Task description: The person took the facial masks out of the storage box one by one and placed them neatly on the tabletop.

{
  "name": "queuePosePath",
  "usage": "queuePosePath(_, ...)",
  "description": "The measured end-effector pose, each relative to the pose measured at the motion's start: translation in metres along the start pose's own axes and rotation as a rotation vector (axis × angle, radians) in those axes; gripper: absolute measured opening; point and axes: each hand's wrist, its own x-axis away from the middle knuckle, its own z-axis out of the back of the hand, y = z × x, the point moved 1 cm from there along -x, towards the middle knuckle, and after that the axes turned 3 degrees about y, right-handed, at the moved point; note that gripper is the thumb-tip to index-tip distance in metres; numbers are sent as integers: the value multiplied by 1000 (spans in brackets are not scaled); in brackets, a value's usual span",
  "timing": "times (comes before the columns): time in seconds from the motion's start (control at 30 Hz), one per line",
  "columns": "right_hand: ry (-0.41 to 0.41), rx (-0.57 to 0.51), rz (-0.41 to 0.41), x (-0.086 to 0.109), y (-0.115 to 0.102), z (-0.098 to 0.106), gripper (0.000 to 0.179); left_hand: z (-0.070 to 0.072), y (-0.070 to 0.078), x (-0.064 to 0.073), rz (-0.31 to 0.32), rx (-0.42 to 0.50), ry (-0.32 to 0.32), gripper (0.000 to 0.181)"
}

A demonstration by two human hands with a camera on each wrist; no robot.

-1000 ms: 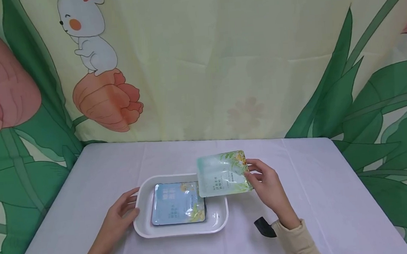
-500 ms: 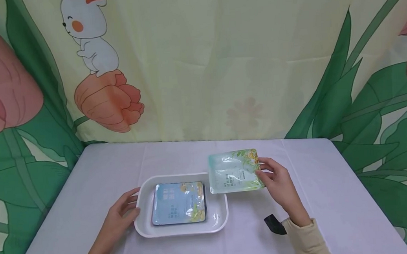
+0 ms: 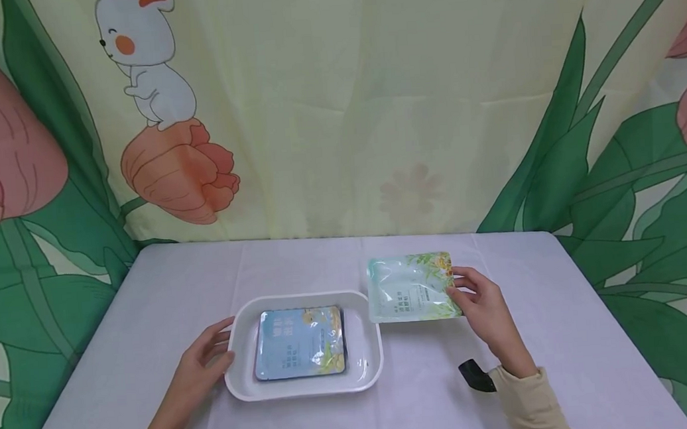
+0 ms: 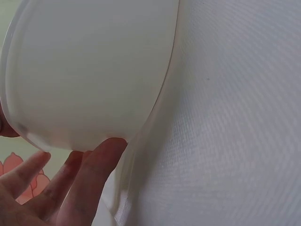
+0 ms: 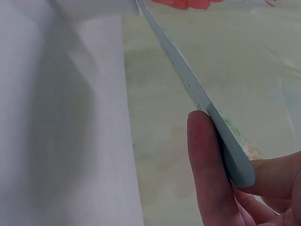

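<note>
My right hand (image 3: 486, 301) pinches the right edge of a pale green sachet (image 3: 411, 288) with leaves and orange flowers printed on it. Raised above the table, the sachet has its left edge by the right end of a white tray (image 3: 367, 379). In the right wrist view it appears edge-on, with a finger (image 5: 204, 155) on one face and the thumb on the other. A blue sachet (image 3: 299, 344) lies flat inside the tray, a dark edge showing along its right side. At the tray's left end, my left hand (image 3: 197, 367) rests its fingertips against the outer wall.
A white cloth (image 3: 428, 401) covers the table, whose far edge meets a hanging backdrop (image 3: 326, 142) printed with tulips and a rabbit. Black straps or mounts (image 3: 476, 376) show at both wrists beside the beige sleeves.
The right hand has carried the green sachet to the right, away from over the tray, uncovering the tray's far right corner. The left hand, tray and blue sachet stay put.
</note>
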Motion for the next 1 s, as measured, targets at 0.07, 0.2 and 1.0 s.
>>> queuePosePath(0.07, 3, 8, -8, 0, 1, 3, 44, 0, 0, 0, 2, 2, 0, 58)
queuePosePath(0.2, 14, 21, -8, 0, 2, 9, 45, 0, -2, -1, -5, 12, -5, 57)
queuePosePath(1.0, -17, 53, -57, -16, 24, -4, 43, 1, -3, 2, -4, 22, -10, 57)
